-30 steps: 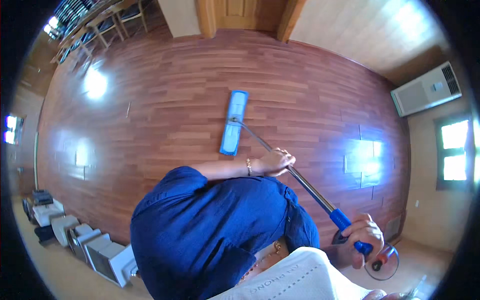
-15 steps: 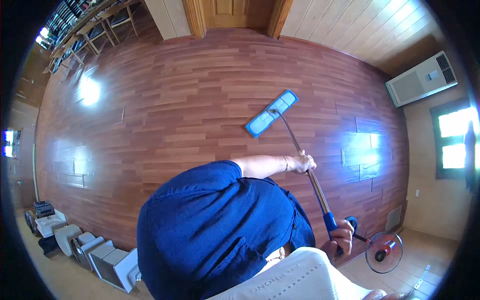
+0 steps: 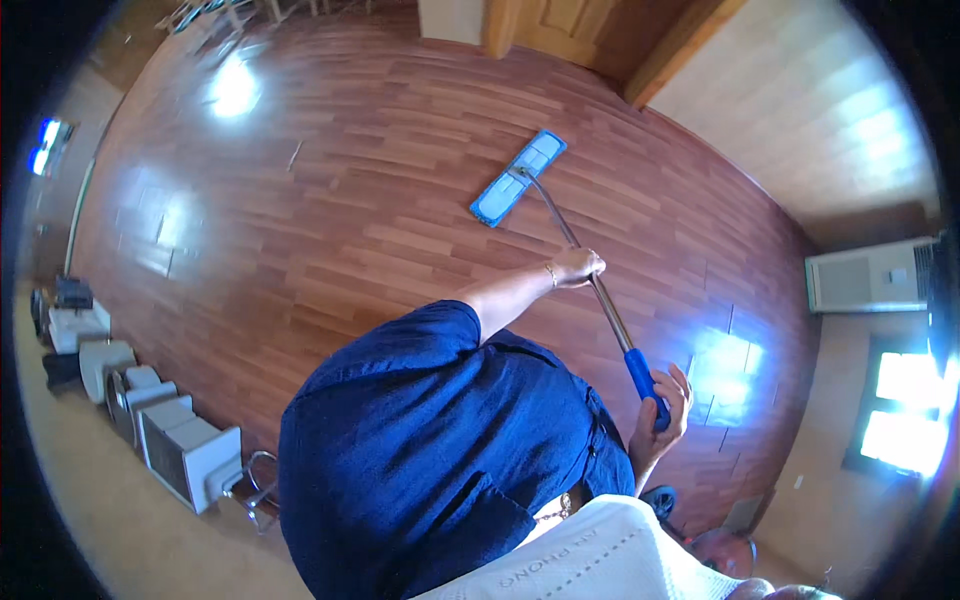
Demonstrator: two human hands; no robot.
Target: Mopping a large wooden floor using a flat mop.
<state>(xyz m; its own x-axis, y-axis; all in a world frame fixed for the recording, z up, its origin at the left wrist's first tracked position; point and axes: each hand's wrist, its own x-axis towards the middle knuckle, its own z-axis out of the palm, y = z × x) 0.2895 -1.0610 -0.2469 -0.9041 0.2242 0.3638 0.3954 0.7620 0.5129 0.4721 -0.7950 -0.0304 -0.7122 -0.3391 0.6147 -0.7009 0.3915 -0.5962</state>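
A flat mop with a blue-edged, pale blue rectangular head [image 3: 497, 200] lies on the wood-plank floor. Its metal pole [image 3: 612, 318] slants from the head back toward me and ends in a blue grip [image 3: 640, 375]. My left hand [image 3: 577, 267], arm stretched out, is closed around the middle of the pole. At the top end, my right hand [image 3: 674, 405] holds the blue grip between thumb and palm, with its fingers partly straightened rather than fully wrapped. The mop head rests apart from any furniture.
White appliances and boxes [image 3: 180, 450] line the left side, beside a metal-framed stool or chair [image 3: 262, 490]. A wooden door [image 3: 570, 30] stands ahead. An air-conditioner unit [image 3: 865, 275] and a bright window [image 3: 905, 415] are at right; a blurred fan [image 3: 722, 552] is low right.
The whole view has turned, and the mop head shows higher and farther left. My right hand's fingers have loosened from a full wrap on the grip. My left hand keeps its hold.
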